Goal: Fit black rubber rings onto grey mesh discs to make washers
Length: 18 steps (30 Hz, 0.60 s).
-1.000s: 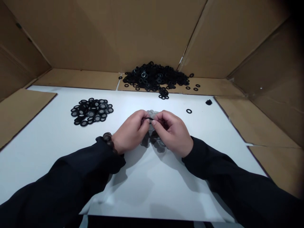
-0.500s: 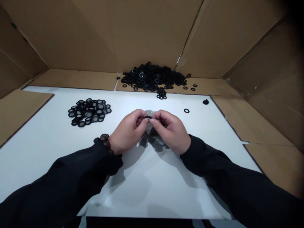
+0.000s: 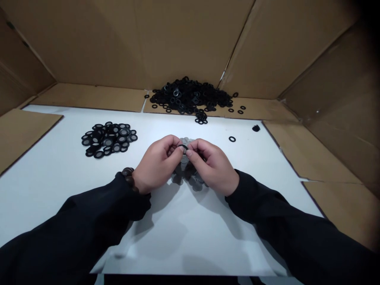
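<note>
A black ring [image 3: 184, 148] is pinched between the fingertips of both hands near the middle of the white table. My left hand [image 3: 158, 164] grips its left side, with a brown bead bracelet at the wrist. On the right side, the thumb and fingers of my right hand [image 3: 215, 166] close on the same ring. Below and behind the hands lies a pile of small grey discs [image 3: 196, 183], partly hidden by them. Whether a disc sits inside the held ring is too small to tell.
Black rings with grey centres [image 3: 108, 139] lie heaped at left. A large heap of black rings [image 3: 190, 95] rests on cardboard at the back. One loose ring [image 3: 232, 139] and a small black piece [image 3: 255, 128] lie at right. Cardboard walls [image 3: 190, 43] enclose the table.
The held ring is tilted differently and shows more of its opening. Both hands keep their pinch, with small finger shifts. The view has moved slightly.
</note>
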Motion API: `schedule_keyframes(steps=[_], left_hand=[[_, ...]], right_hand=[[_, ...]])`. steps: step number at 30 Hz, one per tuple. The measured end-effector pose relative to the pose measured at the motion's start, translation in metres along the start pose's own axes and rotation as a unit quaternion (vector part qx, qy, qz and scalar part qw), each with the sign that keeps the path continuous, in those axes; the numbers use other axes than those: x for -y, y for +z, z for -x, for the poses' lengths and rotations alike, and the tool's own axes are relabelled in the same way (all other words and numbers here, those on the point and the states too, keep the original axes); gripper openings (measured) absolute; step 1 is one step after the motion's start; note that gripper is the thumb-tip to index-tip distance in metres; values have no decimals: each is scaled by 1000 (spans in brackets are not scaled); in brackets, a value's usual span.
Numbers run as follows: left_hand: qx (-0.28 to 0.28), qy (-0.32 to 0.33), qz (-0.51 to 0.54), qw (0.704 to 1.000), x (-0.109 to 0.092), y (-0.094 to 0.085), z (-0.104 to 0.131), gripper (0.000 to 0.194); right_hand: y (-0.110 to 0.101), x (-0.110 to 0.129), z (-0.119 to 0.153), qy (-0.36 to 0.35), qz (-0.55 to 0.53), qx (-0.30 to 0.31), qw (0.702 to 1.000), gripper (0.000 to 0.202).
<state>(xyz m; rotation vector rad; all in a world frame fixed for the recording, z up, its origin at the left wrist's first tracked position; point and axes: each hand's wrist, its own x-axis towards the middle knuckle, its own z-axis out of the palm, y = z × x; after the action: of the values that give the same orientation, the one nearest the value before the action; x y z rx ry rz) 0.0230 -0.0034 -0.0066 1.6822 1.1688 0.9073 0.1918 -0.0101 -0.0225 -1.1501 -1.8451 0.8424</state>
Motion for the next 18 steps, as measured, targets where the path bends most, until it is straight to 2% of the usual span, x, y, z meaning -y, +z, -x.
schedule_keyframes(steps=[5,12,15,18], left_hand=[[-25,14,3,1000,2,3,0,13],[64,6,-11,998,-1,1,0,16],[47,5,2,999,-1,1,1,14],[28,12,-9,999,-1,1,1,12]], right_hand=[[2,1,0,9,2,-17,1000,17],[1,-7,3,37,-78,-16,996,23],[1,-8,3,40,-110,-3,993,21],[1,-7,2,37,-95,4,995,19]])
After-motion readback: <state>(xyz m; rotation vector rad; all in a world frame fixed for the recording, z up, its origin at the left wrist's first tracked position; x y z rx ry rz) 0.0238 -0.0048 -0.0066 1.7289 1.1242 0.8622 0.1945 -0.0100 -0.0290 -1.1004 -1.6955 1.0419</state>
